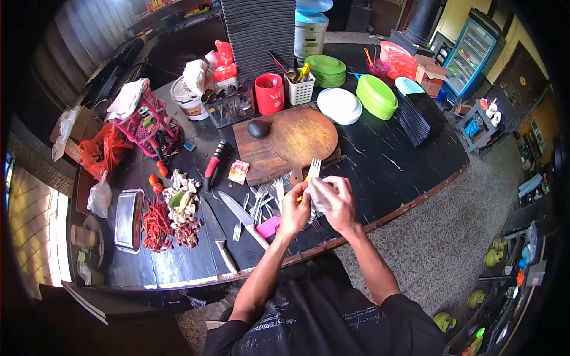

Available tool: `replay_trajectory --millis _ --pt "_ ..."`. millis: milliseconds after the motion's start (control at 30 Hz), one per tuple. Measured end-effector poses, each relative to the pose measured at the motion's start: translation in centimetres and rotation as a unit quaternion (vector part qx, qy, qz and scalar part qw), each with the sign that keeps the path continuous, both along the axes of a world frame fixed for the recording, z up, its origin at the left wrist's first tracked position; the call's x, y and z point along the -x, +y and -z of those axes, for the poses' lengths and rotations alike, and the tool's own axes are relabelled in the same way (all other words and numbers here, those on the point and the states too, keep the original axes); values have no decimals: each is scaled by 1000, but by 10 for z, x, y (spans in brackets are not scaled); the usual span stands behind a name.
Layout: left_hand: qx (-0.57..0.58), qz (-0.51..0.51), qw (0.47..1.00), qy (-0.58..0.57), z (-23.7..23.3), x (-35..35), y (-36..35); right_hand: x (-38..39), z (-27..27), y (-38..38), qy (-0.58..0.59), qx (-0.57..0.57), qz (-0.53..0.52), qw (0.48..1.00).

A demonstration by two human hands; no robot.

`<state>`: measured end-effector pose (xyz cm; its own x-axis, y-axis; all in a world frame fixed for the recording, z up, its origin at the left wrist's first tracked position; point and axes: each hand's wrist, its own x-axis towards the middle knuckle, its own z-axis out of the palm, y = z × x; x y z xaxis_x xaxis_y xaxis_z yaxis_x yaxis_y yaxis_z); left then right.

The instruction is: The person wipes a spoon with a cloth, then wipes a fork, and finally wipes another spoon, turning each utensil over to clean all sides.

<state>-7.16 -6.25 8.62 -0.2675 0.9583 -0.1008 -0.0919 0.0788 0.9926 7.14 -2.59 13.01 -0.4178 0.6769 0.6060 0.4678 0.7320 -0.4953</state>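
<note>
My left hand (pixel 295 210) is closed around the lower part of a fork (pixel 315 168), whose tines point up and away from me. Beside it, my right hand (pixel 336 204) is closed on a pale cloth (pixel 320 194) pressed against the fork. Just beyond both hands lies a wooden cutting board (pixel 303 136) with a dark avocado (pixel 259 129) on it. Loose forks and spoons (pixel 261 199) are spread under and left of my hands. A white-handled knife (pixel 238 210) and a pink object (pixel 269 227) lie near my left wrist.
Another knife (pixel 215 231), red chilies (pixel 157 225), mushrooms (pixel 181 193) and a metal tray (pixel 129 219) are at left. Beyond the board stand a red container (pixel 269 95), a white basket (pixel 301 90), white plates (pixel 339 105) and green plates (pixel 377 98). The table edge (pixel 409 204) curves along the right.
</note>
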Motion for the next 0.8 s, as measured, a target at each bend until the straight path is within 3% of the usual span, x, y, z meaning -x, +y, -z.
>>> replay_trajectory --millis 100,200,333,567,667,800 --pt "-65 -40 995 71 2 -2 -6 0 22 14 -57 -68 -23 996" --pt "-14 -10 988 153 1 1 -13 -10 25 31 -76 -112 -44 990" --pt "-2 -15 987 161 9 -5 -9 -15 23 53 -64 -99 -46 992" --pt "24 -49 991 123 15 -14 -10 -18 20 68 44 32 27 998" --pt "70 -54 996 -30 5 -17 -11 -15 21 45 47 23 -107 993" --pt "20 -74 997 5 18 -27 -15 -7 50 39 -23 9 -128 991"
